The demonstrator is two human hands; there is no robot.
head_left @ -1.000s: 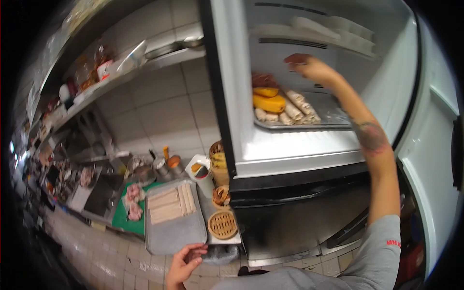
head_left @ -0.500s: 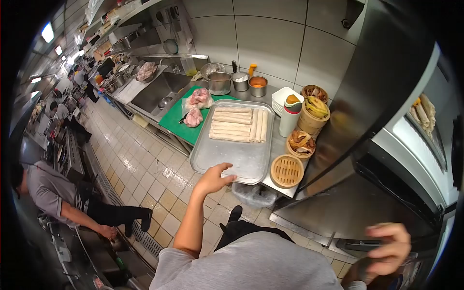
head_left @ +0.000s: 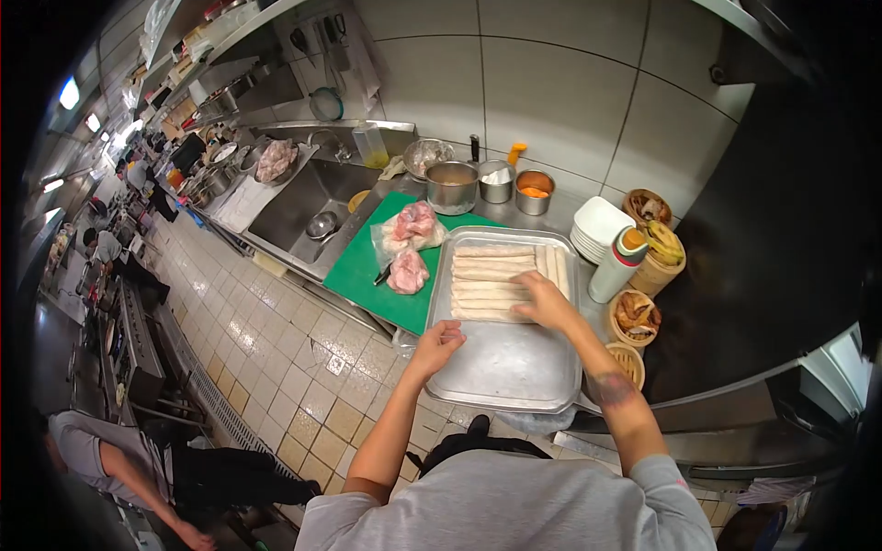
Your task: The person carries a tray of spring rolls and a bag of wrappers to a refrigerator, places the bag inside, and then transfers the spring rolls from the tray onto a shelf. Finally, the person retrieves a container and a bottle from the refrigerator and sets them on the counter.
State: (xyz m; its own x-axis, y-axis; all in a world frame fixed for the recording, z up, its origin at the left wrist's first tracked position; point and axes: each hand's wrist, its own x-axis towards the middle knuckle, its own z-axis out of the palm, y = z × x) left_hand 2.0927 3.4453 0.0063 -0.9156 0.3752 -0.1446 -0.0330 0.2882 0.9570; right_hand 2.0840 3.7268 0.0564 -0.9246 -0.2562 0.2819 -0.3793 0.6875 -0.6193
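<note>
A metal tray holds long pale rolls, most laid in a stack of rows, with a couple set crosswise at their right end. Over the right part of the rows, my right hand reaches down with its fingers and thumb apart, fingertips right at the rolls. My left hand is by the tray's left edge, fingers loosely bent, thumb apart, holding nothing. The tray's lower half is bare metal. It overlaps a green cutting board, where raw meat lies, some of it in a plastic bag.
Behind the tray stand metal pots. To its right are stacked white dishes, a bottle and bamboo steamers with food. A sink lies at the left. Another person works at the lower left.
My right hand has swung in from the fridge side at the lower right to the rolls. My left hand has moved from the tray's near edge to its left side. The view has shifted right.
</note>
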